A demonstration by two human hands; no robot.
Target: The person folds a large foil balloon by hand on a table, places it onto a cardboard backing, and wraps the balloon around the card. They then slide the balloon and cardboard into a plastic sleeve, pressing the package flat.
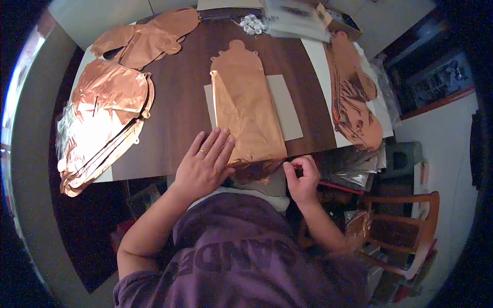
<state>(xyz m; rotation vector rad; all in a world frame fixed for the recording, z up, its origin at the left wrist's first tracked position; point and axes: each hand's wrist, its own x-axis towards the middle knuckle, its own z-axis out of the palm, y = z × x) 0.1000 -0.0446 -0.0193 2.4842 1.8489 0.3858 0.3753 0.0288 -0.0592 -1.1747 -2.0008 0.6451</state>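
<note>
A flat, uninflated copper-coloured foil balloon (246, 108) lies lengthwise before me, its narrow rounded end pointing away. Its near end hangs over the table's front edge. My left hand (208, 159) rests on the lower left of this balloon, fingers stretched out and a ring on one of them. At the near right corner, my right hand (303, 177) is closed, thumb and forefinger pinched at the foil's edge. Just what lies between those fingertips is partly hidden. Under the balloon is a pale sheet of card (287, 110), showing on both sides.
More flat copper foil balloons lie in a left pile (110, 87), a back-left pile (154, 41) and a right pile (354, 97). Small white pieces (252, 24) and clear plastic bags (298, 20) are at the back. A wooden chair (400, 226) stands at my right.
</note>
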